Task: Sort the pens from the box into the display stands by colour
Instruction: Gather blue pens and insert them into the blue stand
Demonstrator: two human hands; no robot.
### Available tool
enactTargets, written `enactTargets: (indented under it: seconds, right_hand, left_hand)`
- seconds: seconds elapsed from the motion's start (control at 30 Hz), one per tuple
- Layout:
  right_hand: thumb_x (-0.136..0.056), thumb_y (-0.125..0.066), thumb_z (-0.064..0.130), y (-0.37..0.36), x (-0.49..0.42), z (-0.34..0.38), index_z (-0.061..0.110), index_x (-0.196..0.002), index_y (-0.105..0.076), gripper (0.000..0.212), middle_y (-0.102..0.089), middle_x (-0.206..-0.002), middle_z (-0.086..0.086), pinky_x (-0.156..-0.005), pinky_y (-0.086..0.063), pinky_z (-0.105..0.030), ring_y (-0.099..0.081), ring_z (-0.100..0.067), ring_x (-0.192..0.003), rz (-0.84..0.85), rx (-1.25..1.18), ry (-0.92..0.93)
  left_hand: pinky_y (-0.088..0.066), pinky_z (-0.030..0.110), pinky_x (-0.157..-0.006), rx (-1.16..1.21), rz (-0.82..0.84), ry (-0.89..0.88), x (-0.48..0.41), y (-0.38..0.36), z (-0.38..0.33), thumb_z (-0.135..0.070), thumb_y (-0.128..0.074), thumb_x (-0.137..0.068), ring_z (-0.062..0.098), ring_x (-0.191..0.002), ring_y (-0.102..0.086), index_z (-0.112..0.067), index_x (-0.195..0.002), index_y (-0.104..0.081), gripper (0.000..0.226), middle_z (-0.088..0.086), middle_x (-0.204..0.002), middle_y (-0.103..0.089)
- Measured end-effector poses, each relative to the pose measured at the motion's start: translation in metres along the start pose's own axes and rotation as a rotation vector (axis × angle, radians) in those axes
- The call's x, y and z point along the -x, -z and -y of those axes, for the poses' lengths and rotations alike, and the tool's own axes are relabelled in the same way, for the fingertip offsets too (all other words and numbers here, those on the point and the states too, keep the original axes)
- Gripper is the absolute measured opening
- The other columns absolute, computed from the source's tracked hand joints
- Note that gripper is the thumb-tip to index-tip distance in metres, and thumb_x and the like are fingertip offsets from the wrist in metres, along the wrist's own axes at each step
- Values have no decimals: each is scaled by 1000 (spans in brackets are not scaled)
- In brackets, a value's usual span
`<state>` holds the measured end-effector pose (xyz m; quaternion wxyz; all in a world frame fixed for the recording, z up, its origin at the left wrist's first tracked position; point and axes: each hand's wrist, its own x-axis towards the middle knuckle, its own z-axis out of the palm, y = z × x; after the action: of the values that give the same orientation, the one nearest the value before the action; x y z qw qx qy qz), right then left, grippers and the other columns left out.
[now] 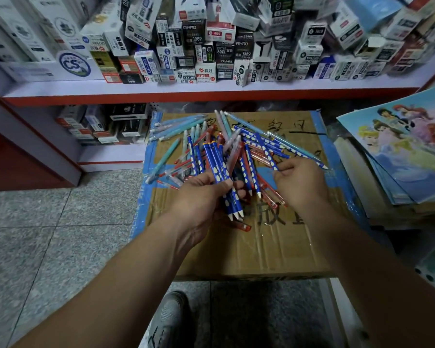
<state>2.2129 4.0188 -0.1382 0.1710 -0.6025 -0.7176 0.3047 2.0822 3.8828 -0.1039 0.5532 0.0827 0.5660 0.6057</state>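
Here we go, I've got both hands over the box (pixel 261 247), and the pile (pixel 206 144) of pens is spread across its closed top, from the far edge to about the middle. The left hand (pixel 199 197) grips a bundle (pixel 219 167) of spotted blue pens, fingers (pixel 237 190) curled round it and white tips pointing down at the near edge. I read that as a collecting hold, with one colour gathered so it can travel in a single trip. The right hand (pixel 299 184) is at the right side of the pile, its fingers pinching the lower end of another blue pen (pixel 264 151) that lies slanted across the heap. My guess is it's meant to join the bundle. Red pens (pixel 270 190) lie between the two hands, some under the blue ones, and teal pens (pixel 165 155) fan out toward the left edge, so neither colour looks started. I can't see any display stands from here. There's only the shelf (pixel 186 87) of cartons beyond the far edge and a stack of posters (pixel 399 151) just beside the right edge. I'd call this early: blue first, and plenty left in the pile. One risk is that lifting this pen drags its neighbours toward the edge.
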Motion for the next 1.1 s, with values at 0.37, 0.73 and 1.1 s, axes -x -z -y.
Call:
enactTargets:
  seconds: [0.37, 0.73, 1.1]
  right_hand:
    - [-86, -76, 9, 5, 66, 19, 18, -88, -71, 10, -71, -75, 5, -59, -47, -8, -64, 4, -62, 339, -520, 135]
    - [-83, -80, 20, 2, 54, 17, 18, -87, -74, 8, -73, -77, -1, -64, -55, -20, -67, -7, -68, 455, -445, 162]
    - [-83, -80, 33, -16, -7, 14, 17, -112, -68, 35, -66, -90, 7, -78, -56, -32, -64, -11, -84, 165, -142, 108]
  left_hand:
    - [-61, 41, -70, 11, -72, -51, -4, -3, -1, 0, -55, -96, 28, -76, -70, 2, -102, -69, 15, 19, -91, -73]
    - [-61, 52, -77, -58, -85, -51, -1, 11, 1, 1, -65, -88, 36, -89, -71, 7, -112, -67, 25, 20, -102, -74]
    - [-60, 50, -81, -94, -90, -34, -2, 13, 1, 2, -64, -89, 29, -89, -69, 2, -112, -69, 24, 16, -102, -74]
